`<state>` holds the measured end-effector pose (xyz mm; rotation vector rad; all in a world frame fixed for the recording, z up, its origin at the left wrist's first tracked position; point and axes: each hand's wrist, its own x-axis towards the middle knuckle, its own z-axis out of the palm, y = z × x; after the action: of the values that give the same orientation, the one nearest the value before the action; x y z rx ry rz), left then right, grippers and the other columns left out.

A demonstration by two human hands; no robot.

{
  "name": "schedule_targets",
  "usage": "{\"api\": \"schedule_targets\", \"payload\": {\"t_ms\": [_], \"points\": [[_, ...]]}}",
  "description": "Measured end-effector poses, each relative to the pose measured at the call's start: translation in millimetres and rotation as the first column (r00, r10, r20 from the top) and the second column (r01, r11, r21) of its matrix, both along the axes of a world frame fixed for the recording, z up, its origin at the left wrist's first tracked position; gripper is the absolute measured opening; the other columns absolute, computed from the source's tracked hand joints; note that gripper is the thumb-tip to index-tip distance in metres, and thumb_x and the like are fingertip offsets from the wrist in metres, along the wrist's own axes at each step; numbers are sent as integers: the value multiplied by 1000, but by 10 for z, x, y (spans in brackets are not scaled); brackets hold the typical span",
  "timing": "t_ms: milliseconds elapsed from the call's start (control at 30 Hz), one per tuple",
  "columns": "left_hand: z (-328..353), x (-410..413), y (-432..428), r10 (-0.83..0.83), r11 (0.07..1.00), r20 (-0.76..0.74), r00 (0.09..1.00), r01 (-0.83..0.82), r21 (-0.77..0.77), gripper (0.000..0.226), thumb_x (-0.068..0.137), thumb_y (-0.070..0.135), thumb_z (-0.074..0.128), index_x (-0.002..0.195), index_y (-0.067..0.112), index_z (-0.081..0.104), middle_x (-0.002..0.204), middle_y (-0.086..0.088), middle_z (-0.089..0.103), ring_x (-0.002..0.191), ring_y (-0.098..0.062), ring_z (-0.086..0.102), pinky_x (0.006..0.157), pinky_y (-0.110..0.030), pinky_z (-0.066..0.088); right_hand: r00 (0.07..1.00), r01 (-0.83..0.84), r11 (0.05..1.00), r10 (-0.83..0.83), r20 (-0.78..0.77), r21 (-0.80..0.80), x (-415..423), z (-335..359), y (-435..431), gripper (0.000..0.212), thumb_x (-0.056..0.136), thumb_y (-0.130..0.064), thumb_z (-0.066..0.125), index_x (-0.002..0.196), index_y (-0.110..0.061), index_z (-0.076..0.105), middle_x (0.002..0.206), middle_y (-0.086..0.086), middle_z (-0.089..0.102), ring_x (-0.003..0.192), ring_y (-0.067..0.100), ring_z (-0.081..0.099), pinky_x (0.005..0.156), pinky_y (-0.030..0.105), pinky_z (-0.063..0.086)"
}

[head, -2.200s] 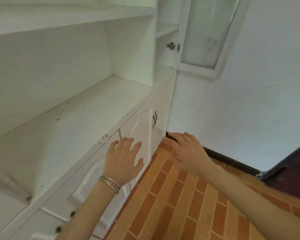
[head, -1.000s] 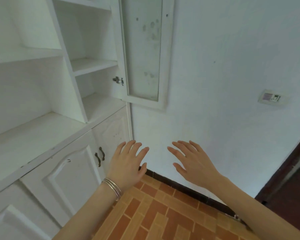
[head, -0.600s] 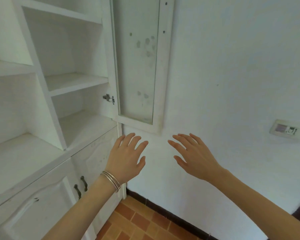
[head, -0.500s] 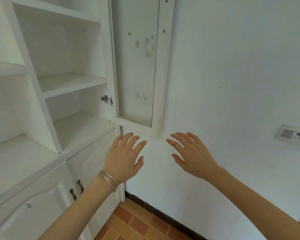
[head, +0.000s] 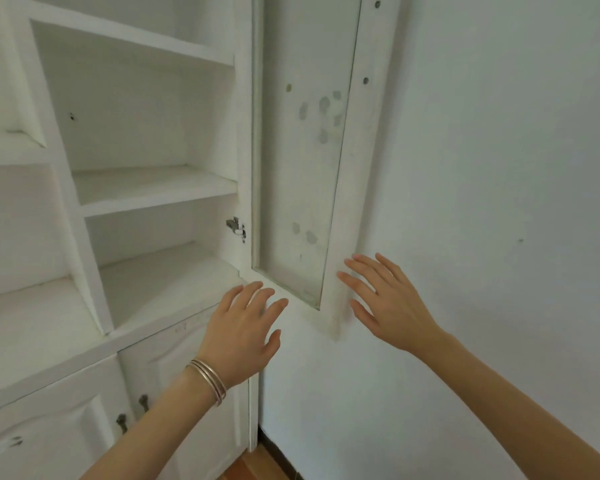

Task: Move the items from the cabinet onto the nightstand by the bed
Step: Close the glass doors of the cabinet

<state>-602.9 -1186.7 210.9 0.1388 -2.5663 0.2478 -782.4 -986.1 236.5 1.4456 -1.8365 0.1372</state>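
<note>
Against the white wall (head: 482,168) stands the cabinet (head: 146,188) — door (head: 302,174) open.

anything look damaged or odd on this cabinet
The door stands open, its pane blotched with grey spots. The lower shelf looks chipped at its front corner, below the hinge. Nothing else stands out.

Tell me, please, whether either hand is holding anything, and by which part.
Nothing is held: the left hand and right hand are both open, fingers spread, near the cabinet door.
</note>
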Motion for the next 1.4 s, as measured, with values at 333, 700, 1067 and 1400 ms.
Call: {"api": "schedule_targets", "payload": {"t_ms": [333, 700, 1067, 1400], "points": [[181, -685, 27, 160, 987, -31, 987, -160, -12, 41, 79, 34, 45, 111, 18, 65, 109, -6, 64, 108, -30, 57, 91, -43, 45, 960, -261, 965, 258, -104, -16, -1263, 240, -540, 35, 92, -23, 47, 121, -8, 59, 127, 12, 57, 126, 27, 46, 108, 44, 30], [199, -749, -195, 344, 939, 44, 938, -344, -17, 44, 79, 37, 44, 114, 18, 63, 112, -7, 63, 111, -31, 56, 92, -45, 45, 808, -539, 842, 510, -294, -21, -1534, 184, -1116, 37, 86, -27, 51, 120, -19, 64, 126, 4, 60, 118, 21, 52, 105, 40, 30], [260, -238, -527, 472, 882, 17, 882, -471, -21, 47, 83, 38, 39, 116, 14, 62, 113, -11, 63, 111, -32, 56, 90, -45, 46, 659, -725, 685, 659, -363, -73, -964, 160, -1400, 33, 78, -22, 53, 105, -21, 72, 109, -1, 69, 99, 18, 62, 85, 36, 40], [302, 692, -1008, 541, 837, -56, 839, -544, -57, 45, 80, 35, 43, 113, 14, 65, 111, -10, 63, 109, -33, 57, 88, -43, 46, 539, -808, 588, 763, -357, 38, 99, 132, -2086, 32, 78, -21, 52, 104, -15, 71, 104, 2, 69, 96, 21, 63, 80, 34, 43]]}}
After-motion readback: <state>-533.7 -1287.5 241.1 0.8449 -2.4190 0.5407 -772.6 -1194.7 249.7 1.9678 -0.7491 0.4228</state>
